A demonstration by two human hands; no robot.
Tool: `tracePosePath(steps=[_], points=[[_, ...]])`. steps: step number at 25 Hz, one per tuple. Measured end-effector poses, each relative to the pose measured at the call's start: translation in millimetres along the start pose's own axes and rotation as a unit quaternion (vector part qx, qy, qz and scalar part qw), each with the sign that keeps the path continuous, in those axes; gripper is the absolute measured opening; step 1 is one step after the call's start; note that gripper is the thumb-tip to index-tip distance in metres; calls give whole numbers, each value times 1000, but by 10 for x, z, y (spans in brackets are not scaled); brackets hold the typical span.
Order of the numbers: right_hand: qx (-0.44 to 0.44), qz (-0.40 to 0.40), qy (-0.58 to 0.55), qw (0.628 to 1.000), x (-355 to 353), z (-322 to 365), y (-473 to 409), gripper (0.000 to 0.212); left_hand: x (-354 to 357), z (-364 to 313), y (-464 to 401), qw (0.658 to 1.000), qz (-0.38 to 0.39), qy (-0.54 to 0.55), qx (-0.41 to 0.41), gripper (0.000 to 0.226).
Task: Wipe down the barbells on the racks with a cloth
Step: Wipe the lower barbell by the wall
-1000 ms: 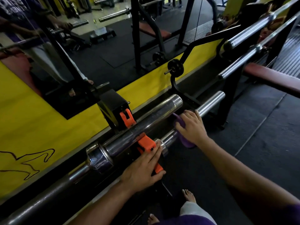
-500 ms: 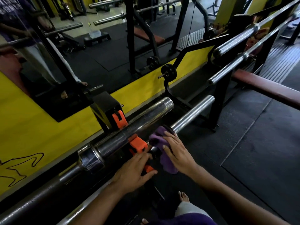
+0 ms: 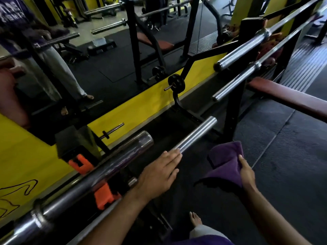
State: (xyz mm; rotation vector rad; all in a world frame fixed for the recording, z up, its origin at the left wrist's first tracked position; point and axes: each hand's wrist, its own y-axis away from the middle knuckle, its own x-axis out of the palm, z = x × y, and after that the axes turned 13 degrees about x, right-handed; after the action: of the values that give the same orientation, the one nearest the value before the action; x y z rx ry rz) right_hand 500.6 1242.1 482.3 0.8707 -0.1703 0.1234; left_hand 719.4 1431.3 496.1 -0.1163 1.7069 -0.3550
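Note:
Two chrome barbells lie on a low rack with orange hooks (image 3: pixel 104 196). The nearer barbell (image 3: pixel 196 134) has its sleeve end pointing up and right; the farther barbell (image 3: pixel 113 167) is thicker and runs beside the mirror. My left hand (image 3: pixel 157 175) lies flat with straight fingers on the nearer barbell's sleeve. My right hand (image 3: pixel 246 171) holds a purple cloth (image 3: pixel 225 161) in the air to the right of the bar, clear of it.
A mirror with a yellow border (image 3: pixel 138 110) runs along the left. Two more barbells (image 3: pixel 240 55) rest on a taller black rack (image 3: pixel 233 110) at upper right, with a red bench (image 3: pixel 290 99) beyond. Black rubber floor (image 3: pixel 283 156) lies to the right. My bare foot (image 3: pixel 195 219) stands below.
My right hand has lifted the cloth off the nearer barbell and pulled it to the right. My left hand has slid from the orange hook up along the sleeve.

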Motion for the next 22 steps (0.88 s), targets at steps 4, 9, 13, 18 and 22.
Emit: tracePosePath(steps=[4, 9, 13, 18, 22], points=[[19, 63, -55, 996, -7, 471, -681, 19, 284, 186, -506, 994, 103, -20, -19, 57], [88, 160, -164, 969, 617, 740, -1307, 31, 445, 328, -682, 986, 162, 8, -27, 58], [162, 206, -165, 951, 1147, 691, -1508, 28, 475, 332, -687, 987, 155, -13, -29, 56], [236, 247, -47, 939, 900, 85, -1188, 24, 463, 326, -701, 989, 145, -12, -23, 58], [196, 208, -158, 945, 906, 616, -1290, 23, 469, 341, -701, 988, 152, -16, -31, 57]])
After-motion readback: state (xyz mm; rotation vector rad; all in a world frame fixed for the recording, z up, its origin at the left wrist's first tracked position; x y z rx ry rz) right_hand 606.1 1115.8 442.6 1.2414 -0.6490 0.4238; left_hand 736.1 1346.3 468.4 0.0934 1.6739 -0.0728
